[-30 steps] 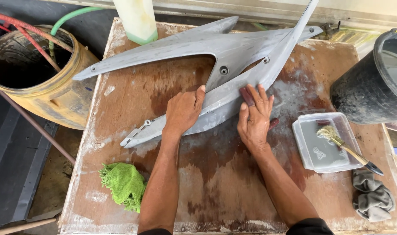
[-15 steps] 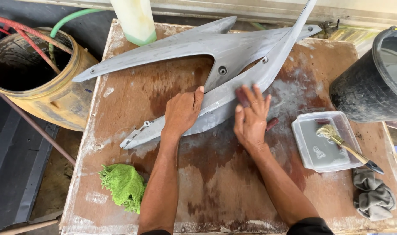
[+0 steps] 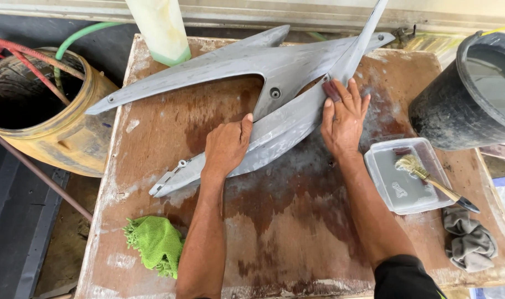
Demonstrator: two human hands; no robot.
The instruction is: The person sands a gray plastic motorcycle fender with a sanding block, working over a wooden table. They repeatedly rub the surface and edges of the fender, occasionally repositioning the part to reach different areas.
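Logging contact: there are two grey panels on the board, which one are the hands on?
The lower grey panel, nearer the person: left hand presses it, right hand rubs a dark pad on it. The upper grey panel lies untouched behind.

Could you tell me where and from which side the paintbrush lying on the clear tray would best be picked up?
Probably by the wooden handle of the paintbrush, coming from the right. The bristle end rests inside the clear tray, while the handle slopes out past the tray's right rim, free and easy to pinch from above.
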